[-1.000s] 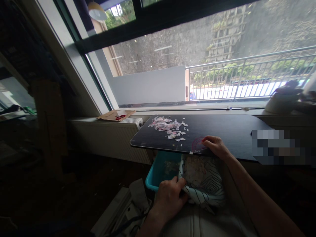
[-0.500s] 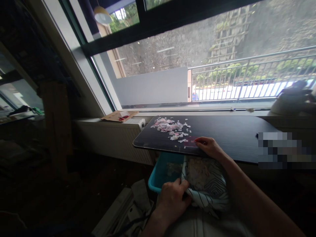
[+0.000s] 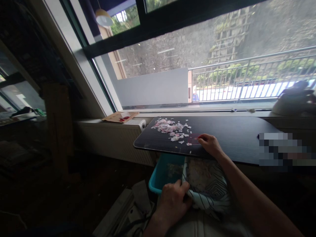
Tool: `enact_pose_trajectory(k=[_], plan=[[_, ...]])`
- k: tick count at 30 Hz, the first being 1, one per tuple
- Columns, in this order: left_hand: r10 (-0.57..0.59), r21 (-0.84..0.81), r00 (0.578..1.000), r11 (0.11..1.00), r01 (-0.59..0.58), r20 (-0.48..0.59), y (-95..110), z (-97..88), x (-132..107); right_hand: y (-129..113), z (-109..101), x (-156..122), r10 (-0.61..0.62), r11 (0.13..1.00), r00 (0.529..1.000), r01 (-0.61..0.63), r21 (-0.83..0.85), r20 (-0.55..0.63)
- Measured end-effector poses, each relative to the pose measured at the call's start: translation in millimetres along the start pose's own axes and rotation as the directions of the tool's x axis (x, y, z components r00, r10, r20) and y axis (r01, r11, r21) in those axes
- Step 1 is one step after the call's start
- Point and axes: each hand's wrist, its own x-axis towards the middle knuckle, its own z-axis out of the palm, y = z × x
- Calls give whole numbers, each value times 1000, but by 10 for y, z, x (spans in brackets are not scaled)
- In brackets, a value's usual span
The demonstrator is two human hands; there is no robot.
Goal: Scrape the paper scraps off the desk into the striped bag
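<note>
My right hand point(image 3: 209, 144) is over the dark tabletop point(image 3: 234, 131), its fingers pinched on a thin, see-through pink sheet point(image 3: 194, 139). Small pale pink and white scraps point(image 3: 166, 126) lie in a heap left of the sheet, with several loose ones near its edge. Below the table, my left hand point(image 3: 174, 197) is closed on the rim of a cloth-lined basket point(image 3: 206, 197), where the striped cloth point(image 3: 217, 184) folds over. More pale scraps point(image 3: 198, 171) lie inside that basket. A turquoise basin point(image 3: 154, 184) stands beside it, with a few dim bits at its bottom.
Red-handled scissors point(image 3: 124, 118) rest on brown cardboard point(image 3: 115, 117) on the sill, above a white radiator point(image 3: 118, 138). Pale boxes or papers point(image 3: 118, 210) sit on the floor at lower left. A large window spans the back. A blurred-out patch covers the table's right end.
My right hand has shifted slightly to the right and away from me with the pink sheet. A few scraps near the sheet lie differently. My left hand stays on the basket rim.
</note>
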Motion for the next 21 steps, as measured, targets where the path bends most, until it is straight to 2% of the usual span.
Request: enact_pose_trajectory(k=[3, 8, 11, 15, 21], plan=[[1, 4, 1000, 1000, -1, -4, 1, -1, 0, -11, -21, -32, -31, 999, 999, 32, 9, -39], [5, 1, 1000, 1000, -5, -12, 7, 0, -2, -46, 49, -20, -190, 982, 981, 189, 24, 46], [7, 3, 1000, 1000, -7, -15, 7, 11, -2, -54, 43, -24, -171, 985, 983, 173, -21, 66], [1, 6, 1000, 1000, -1, -7, 7, 19, -4, -50, -6, -50, -115, 992, 993, 116, -49, 24], [-5, 6, 1000, 1000, 4, 10, 11, -3, 5, -57, 1, -60, -162, 986, 986, 163, -27, 45]])
